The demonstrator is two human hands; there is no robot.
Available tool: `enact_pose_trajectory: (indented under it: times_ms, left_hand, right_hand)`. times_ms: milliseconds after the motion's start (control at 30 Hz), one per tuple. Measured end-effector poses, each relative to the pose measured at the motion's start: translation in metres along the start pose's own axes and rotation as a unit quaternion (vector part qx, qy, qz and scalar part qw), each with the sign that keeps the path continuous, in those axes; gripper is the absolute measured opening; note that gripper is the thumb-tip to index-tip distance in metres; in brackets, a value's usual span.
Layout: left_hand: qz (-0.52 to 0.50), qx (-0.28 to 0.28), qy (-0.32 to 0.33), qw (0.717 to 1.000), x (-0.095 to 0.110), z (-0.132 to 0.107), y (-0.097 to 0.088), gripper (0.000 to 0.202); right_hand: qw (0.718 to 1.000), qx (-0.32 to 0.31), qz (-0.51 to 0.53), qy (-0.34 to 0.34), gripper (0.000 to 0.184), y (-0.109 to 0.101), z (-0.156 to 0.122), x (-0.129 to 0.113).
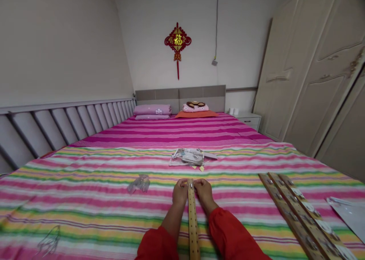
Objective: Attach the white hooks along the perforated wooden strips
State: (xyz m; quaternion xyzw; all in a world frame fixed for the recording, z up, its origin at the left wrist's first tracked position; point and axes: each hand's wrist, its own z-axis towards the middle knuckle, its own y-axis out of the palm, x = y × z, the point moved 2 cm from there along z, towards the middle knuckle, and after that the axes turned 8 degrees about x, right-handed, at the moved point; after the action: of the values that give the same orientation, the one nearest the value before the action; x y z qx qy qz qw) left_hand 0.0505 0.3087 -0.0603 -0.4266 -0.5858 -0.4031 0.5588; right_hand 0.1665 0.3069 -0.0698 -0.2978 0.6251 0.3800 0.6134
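Note:
A long, narrow wooden strip [193, 225] with rows of dark holes lies on the striped cloth and points away from me. At its far end sits a small shiny piece [191, 184], too small to name. My left hand [180, 192] is closed at the left side of that end, fingers and thumb pinched together. From the right, my right hand [204, 192] pinches the same end, its fingertips close to the shiny piece. Exactly which part each fingertip touches is hard to make out.
Crumpled clear plastic bags [138, 184] lie to the left, with thin wire-like loops [49, 241] nearer. Beyond my hands is a pile of plastic packets [188, 157]. Several wooden strips bearing shiny pieces [299, 214] lie right, beside a white bag [349, 212]. A railing [57, 126] borders the bed.

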Motion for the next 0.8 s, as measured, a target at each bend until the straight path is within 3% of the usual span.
enact_pose_trajectory:
  times_ms: [267,400,533,600,667,800]
  left_hand:
    - [-0.012,-0.040,0.006,0.999,0.008,-0.010,0.000,0.016]
    - [-0.028,-0.034,0.019,0.999,0.009,-0.020,-0.016,0.025]
    - [0.005,-0.001,0.052,0.999,0.014,-0.019,-0.059,0.020]
    - [0.060,0.072,0.106,0.990,0.022,-0.013,-0.089,0.017]
    - [0.162,0.194,0.161,0.954,0.033,-0.006,-0.120,0.020]
    - [0.212,0.271,0.165,0.924,0.041,0.006,-0.160,0.024]
  right_hand:
    - [0.999,-0.026,0.021,0.037,0.022,-0.005,-0.006,-0.007]
    - [0.996,-0.048,0.039,0.060,0.030,-0.017,-0.027,-0.017]
    - [0.992,-0.059,0.056,0.094,0.030,-0.037,-0.061,-0.015]
    - [0.990,-0.060,0.076,0.102,0.031,-0.047,-0.077,-0.013]
    - [0.989,-0.070,0.095,0.085,0.031,-0.052,-0.088,-0.014]
    - [0.989,-0.081,0.102,0.068,0.033,-0.054,-0.095,-0.020]
